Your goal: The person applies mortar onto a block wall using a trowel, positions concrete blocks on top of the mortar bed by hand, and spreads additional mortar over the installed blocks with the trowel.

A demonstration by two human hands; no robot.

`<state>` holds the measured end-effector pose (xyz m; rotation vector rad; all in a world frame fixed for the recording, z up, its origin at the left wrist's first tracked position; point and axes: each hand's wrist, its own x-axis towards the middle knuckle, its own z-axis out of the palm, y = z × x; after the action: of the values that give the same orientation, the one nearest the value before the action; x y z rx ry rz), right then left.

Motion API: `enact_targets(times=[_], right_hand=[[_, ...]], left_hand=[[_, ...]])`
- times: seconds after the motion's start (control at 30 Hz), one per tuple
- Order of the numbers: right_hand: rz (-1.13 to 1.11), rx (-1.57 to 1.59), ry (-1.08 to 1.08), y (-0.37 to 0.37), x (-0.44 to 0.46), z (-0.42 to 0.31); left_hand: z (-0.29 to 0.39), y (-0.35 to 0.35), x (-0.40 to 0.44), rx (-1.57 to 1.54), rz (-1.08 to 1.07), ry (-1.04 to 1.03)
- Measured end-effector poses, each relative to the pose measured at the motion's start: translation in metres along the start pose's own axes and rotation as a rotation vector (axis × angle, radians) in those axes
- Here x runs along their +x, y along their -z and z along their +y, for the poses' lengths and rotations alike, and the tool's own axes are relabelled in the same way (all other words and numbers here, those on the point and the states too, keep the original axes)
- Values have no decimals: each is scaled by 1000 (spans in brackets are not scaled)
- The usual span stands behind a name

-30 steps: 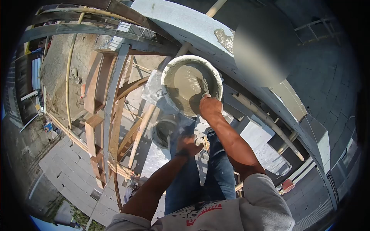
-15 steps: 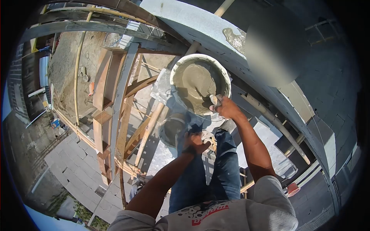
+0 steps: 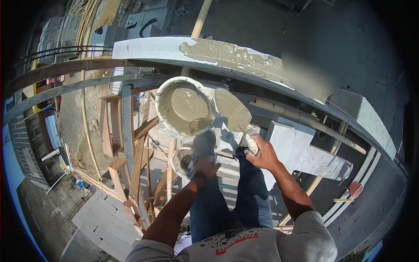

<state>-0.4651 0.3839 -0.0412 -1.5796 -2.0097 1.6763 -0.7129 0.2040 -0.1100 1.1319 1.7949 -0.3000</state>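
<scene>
My right hand point(image 3: 262, 153) is closed around the handle of a trowel point(image 3: 233, 110), whose blade is covered with wet grey mortar. The blade is out of the bucket, just right of its rim. That white bucket point(image 3: 159, 114) holds more mortar point(image 3: 188, 105). Above my left thigh hangs my left hand point(image 3: 205, 167), empty, its thumb spread from the fingers. Beside it, lower down, is a smaller bucket point(image 3: 175, 165), partly hidden by the hand. Ahead runs a pale block wall point(image 3: 148, 49) with a layer of mortar point(image 3: 227, 51) along its top.
Bamboo poles point(image 3: 305, 122) run below the wall on the right. Pale blocks point(image 3: 286, 142) are stacked near my right knee. Wooden framing point(image 3: 114, 126) stands at the left, with open drops between its members. Another trowel-like tool point(image 3: 354, 190) lies far right.
My right hand has lifted the trowel out of the bucket, loaded with mortar, and moved right. The view has turned, showing more of the wall top. My left hand stays low.
</scene>
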Motion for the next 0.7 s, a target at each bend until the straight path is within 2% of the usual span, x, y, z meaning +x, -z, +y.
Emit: enact_targets(times=[0.03, 0.1, 0.37, 0.43, 0.5, 0.6, 0.7], right_hand=[[64, -21, -43, 9, -14, 8], [202, 89, -63, 29, -41, 32], [515, 467, -196, 134, -97, 122], [511, 637, -233, 166, -102, 135], [538, 987, -209, 193, -108, 150], [484, 1002, -197, 235, -136, 152], [458, 1042, -150, 247, -164, 140]], left_hand=[[13, 8, -1, 17, -21, -7], [2, -24, 7, -98, 91, -2], [22, -29, 13, 175, 42, 6], [27, -29, 13, 196, -11, 28], [39, -27, 14, 264, -24, 71], [54, -24, 12, 310, -29, 89], [60, -23, 8, 329, -38, 107]])
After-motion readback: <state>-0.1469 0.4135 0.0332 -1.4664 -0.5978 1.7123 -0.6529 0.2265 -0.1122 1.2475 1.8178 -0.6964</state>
